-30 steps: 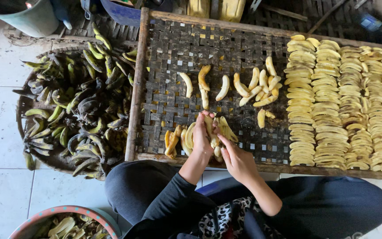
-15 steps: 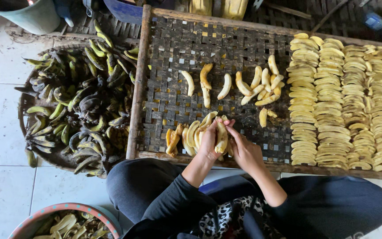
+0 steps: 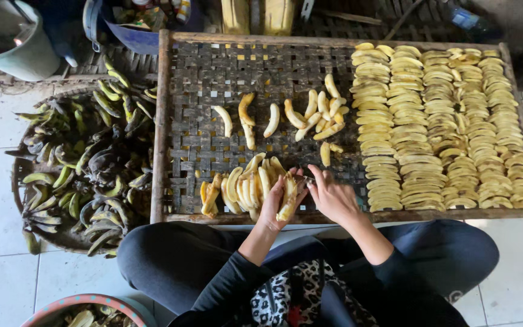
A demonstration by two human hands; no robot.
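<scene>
Fig.: Peeled banana (image 3: 288, 195) clamped in left hand (image 3: 273, 203) grip at near edge of woven rack (image 3: 201, 72); long axis runs roughly near-to-far, tilted slightly right at far tip. Right hand (image 3: 333, 195) just beside it, fingers curled tog. on a small item, poss. a blade; cannot tell. Progress, est.: flat slices (image 3: 443, 127) fill rack's right part in rows; whole peeled fruit (image 3: 310, 115) lie mid-rack, cut pile (image 3: 243, 191) left of hands. Unpeeled green bananas (image 3: 86, 163) remain in basket, left.

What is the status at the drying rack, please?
Left hand holds peeled banana. Right hand at its tip. Slices piled alongside.
</scene>
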